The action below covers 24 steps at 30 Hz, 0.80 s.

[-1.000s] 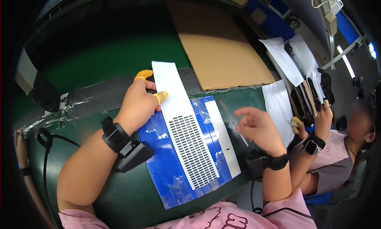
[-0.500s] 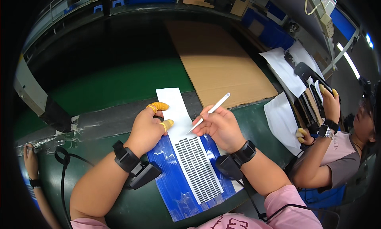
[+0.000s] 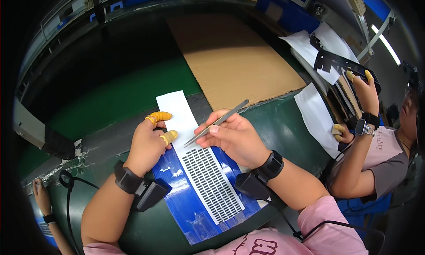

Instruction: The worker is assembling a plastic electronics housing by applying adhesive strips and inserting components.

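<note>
Left hand (image 3: 145, 144): thumb and forefinger, both in yellow finger covers, are resting a little apart at the left edge of a white sheet (image 3: 206, 166); I cannot tell whether the other fingers are gripping it from beneath. Right hand (image 3: 237, 140): fingers are closing round a pair of tweezers (image 3: 233, 112), points slanting down-left over the sheet, just above its rows of small dark rectangles. Tip contact: cannot tell. The sheet is lying lengthwise over a blue board (image 3: 186, 213), its far end reaching past it; the board is resting on the green table (image 3: 276, 122). Beyond, a cardboard sheet (image 3: 239, 60) is lying flat. At right, a co-worker is holding a black frame (image 3: 330, 60).
</note>
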Each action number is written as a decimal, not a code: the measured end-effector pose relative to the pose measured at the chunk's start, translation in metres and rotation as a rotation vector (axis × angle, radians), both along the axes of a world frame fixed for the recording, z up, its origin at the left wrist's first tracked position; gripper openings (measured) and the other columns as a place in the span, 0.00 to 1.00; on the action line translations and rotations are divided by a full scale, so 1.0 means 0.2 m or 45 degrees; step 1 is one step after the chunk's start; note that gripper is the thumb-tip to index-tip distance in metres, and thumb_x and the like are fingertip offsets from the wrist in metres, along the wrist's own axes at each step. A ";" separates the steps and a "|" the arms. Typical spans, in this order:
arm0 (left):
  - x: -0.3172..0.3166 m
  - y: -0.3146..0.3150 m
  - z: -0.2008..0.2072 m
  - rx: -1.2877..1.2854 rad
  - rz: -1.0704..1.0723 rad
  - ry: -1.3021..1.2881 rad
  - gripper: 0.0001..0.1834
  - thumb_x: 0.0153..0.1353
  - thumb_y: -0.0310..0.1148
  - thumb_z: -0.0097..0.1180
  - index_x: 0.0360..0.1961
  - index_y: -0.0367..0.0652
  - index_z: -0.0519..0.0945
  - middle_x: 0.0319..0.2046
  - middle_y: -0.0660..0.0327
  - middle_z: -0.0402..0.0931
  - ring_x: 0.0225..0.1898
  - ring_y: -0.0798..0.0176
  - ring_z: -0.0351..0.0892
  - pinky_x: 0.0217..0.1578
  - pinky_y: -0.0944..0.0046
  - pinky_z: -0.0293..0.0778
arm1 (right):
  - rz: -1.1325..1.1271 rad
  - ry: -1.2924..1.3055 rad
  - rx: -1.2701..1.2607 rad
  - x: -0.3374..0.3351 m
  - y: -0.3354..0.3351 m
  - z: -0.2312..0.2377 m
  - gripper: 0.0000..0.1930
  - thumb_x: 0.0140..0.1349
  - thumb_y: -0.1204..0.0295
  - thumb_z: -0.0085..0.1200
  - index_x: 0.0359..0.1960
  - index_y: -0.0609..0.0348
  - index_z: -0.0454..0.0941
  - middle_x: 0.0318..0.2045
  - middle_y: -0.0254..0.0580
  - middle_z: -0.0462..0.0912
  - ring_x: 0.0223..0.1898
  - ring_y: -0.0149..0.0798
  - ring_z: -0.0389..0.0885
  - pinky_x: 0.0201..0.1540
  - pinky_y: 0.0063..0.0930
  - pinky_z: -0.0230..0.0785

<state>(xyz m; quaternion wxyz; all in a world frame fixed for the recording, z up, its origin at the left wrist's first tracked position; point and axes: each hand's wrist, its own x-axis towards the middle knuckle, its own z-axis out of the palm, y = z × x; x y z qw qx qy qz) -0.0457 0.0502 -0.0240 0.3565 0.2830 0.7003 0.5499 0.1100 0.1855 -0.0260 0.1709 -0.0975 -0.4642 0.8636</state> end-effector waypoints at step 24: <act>0.01 -0.02 0.00 0.034 -0.009 0.081 0.17 0.53 0.21 0.53 0.46 0.33 0.70 0.28 0.65 0.69 0.19 0.78 0.65 0.17 0.80 0.61 | 0.388 0.216 0.372 0.08 0.05 0.05 0.11 0.55 0.84 0.46 0.41 0.71 0.74 0.46 0.60 0.74 0.42 0.40 0.78 0.49 0.26 0.70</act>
